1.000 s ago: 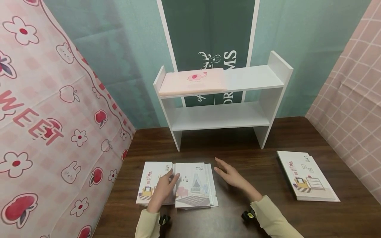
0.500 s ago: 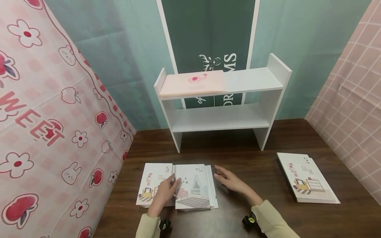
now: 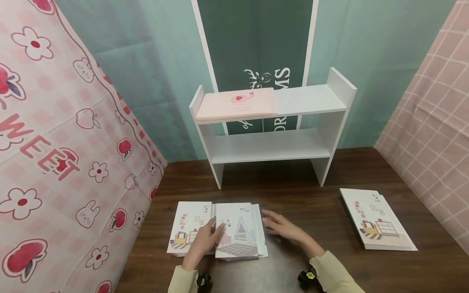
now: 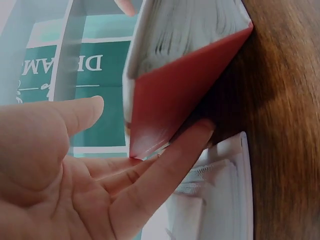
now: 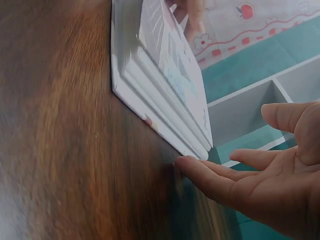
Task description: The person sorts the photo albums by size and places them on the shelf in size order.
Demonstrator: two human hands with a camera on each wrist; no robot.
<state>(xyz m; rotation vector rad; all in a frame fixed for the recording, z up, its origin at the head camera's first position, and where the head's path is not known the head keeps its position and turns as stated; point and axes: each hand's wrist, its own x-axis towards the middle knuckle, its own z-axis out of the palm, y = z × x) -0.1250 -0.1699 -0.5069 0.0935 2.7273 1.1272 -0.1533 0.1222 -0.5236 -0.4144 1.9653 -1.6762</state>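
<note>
Two stacks of books lie side by side on the table. The middle stack [image 3: 236, 217] has a tower drawing on its top cover, and the left stack [image 3: 183, 215] shows a yellow chair. My left hand [image 3: 203, 240] reaches in where the stacks meet, its fingertips against the red spine [image 4: 175, 100] of the middle stack and its thumb over the cover in the head view. At that stack's right side is my right hand [image 3: 286, 230], fingers extended. In the right wrist view, one fingertip lies at the bottom book's corner [image 5: 187, 150]; contact is uncertain.
A white two-tier shelf [image 3: 271, 146] stands at the back of the wooden table [image 3: 300, 268]. On its top board lies a pink item with an elephant print [image 3: 238, 103]. Another small book stack [image 3: 377, 219] lies at the right. Fabric hangs around the table.
My right hand has come slightly down and left, closer to the middle stack's edge. My left hand has shifted a little right, its thumb further over the cover. The books look unmoved.
</note>
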